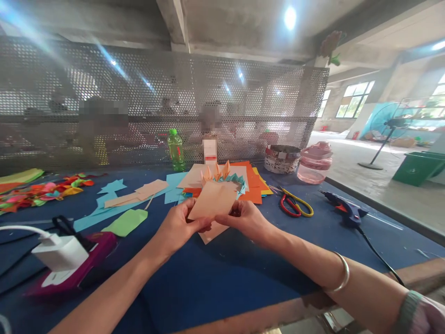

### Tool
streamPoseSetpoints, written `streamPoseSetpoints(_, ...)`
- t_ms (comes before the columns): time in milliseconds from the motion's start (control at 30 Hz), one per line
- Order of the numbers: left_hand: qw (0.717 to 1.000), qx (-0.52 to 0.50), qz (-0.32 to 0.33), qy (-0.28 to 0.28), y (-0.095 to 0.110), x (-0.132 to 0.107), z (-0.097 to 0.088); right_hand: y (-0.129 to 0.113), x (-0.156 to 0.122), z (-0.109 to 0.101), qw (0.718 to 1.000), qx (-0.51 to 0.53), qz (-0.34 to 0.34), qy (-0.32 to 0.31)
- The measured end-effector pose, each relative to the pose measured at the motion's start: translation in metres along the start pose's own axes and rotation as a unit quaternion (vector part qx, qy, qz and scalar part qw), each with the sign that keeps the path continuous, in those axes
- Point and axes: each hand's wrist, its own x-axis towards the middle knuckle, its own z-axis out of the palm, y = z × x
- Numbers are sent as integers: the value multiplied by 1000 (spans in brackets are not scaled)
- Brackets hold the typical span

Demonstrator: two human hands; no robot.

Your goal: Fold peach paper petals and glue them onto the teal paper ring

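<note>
A peach sheet of paper (pixel 214 200) is held up, tilted, over the middle of the table. My left hand (pixel 186 220) pinches its left lower edge, thumb on top. At its right lower edge my right hand (pixel 245 218) is closed on it too. Another peach sheet (pixel 209 235) shows a corner on the table beneath. Just behind the held paper stand folded peach paper points (pixel 217 172) and a curved row of folded teal paper pieces (pixel 237 179). These rest on a stack of coloured paper (pixel 255 197), partly hidden by the held sheet.
Red-and-yellow-handled scissors (pixel 295 204) and a glue gun (pixel 342 206) lie at the right. Behind them are a round container (pixel 282 160) and a pink jar (pixel 314 164). A power strip (pixel 73 264) with cords sits front left. A green bottle (pixel 176 150) stands before the perforated screen (pixel 139 93).
</note>
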Motion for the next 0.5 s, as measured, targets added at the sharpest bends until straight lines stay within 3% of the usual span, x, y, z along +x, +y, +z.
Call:
streamPoseSetpoints(100, 1000, -5, -8, 3, 1, 0, 0, 4, 3, -3, 999, -9, 14, -30)
streamPoseSetpoints(267, 1000, -10, -6, -2, 1, 1, 0, 3, 5, -6, 998, -24, -35, -55)
streamPoseSetpoints(500, 1000, -29, 3, -6, -1, 2, -3, -5, 6, -5, 993, -103, -47, -28)
